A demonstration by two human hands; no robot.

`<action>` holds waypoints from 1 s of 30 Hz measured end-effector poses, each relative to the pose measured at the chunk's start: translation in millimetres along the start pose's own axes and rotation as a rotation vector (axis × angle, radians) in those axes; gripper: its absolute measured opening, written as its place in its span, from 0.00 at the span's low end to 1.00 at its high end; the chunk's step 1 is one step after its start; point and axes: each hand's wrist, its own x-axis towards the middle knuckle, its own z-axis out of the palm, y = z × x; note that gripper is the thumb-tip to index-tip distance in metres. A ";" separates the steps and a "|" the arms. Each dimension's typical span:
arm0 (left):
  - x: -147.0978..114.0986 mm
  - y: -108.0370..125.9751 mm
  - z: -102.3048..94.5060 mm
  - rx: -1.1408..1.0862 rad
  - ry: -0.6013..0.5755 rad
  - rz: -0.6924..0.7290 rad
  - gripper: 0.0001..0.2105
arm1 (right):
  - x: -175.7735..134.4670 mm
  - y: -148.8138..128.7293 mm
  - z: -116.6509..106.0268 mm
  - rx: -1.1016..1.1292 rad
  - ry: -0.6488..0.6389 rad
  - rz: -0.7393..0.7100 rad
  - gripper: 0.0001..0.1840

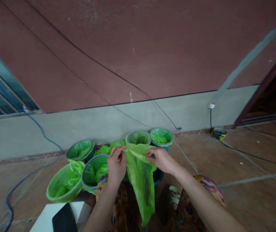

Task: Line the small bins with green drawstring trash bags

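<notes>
A thin green plastic bag [141,183] hangs down between my two hands, its top edge stretched between them. My left hand [117,164] pinches the bag's upper left corner. On the other side, the fingers of my right hand [160,158] grip the upper right part. Below the right hand, a dark bucket [158,176] is partly hidden by the bag. Just left of my left hand stands a bucket [91,174] lined with green plastic. Two more lined buckets, one at the back [138,138] and one at the back right [162,138], stand beyond my hands.
A wide green-lined basin [61,183] and another lined bucket [80,150] stand at the left. A black phone [64,218] lies on a white box [46,217]. A blue hose [40,167] crosses the tiled floor. Near the wall sits a small can [219,133] with a cable.
</notes>
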 end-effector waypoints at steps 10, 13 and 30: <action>4.8 -14.4 -11.0 0.003 -0.077 -0.050 0.14 | 0.1 12.4 49.5 0.042 -0.065 -0.027 0.06; 2.8 -27.5 -16.1 0.076 -0.137 -0.069 0.17 | 4.6 10.9 37.5 -0.013 0.126 0.005 0.08; -0.5 -87.9 -58.6 0.464 -0.171 -0.440 0.08 | -22.1 68.2 -66.3 -0.854 0.347 0.454 0.18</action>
